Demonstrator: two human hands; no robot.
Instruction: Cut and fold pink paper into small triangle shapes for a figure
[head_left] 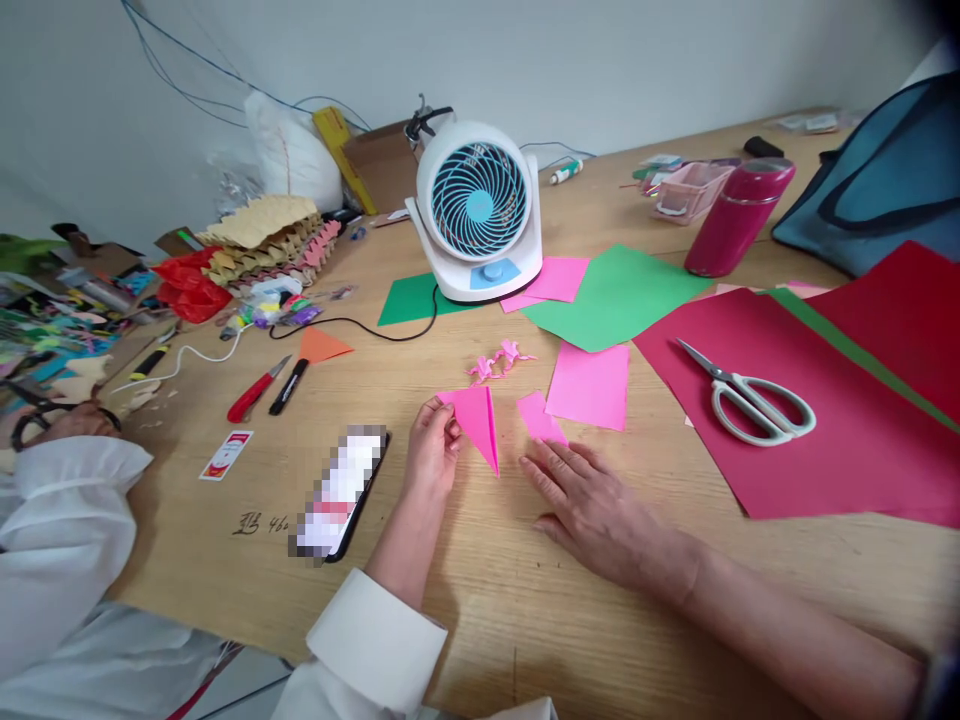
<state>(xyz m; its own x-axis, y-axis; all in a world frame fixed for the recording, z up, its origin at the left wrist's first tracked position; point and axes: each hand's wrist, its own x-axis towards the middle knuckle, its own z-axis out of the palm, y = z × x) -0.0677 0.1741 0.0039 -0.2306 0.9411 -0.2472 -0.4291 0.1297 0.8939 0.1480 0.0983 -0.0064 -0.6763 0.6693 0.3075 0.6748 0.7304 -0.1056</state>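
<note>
My left hand [433, 450] pinches a corner of a folded pink paper triangle [478, 425], holding it over the wooden table. My right hand [576, 495] lies palm down with its fingers stretched out. Its fingertips are at the near edge of a small pink paper piece [541, 415]; whether they press on it I cannot tell. Just behind the triangle are small folded pink paper shapes [496, 362]. A larger pink sheet [589, 387] lies beside the small piece.
Red paper [675, 390] bears white-handled scissors [761, 400] at right. Behind stand a fan [480, 205] and a magenta bottle [739, 218]. A phone [341, 495], red cutter [259, 392] and black marker [289, 387] lie left. Another person's hand [71, 425] holds black scissors [30, 410] far left.
</note>
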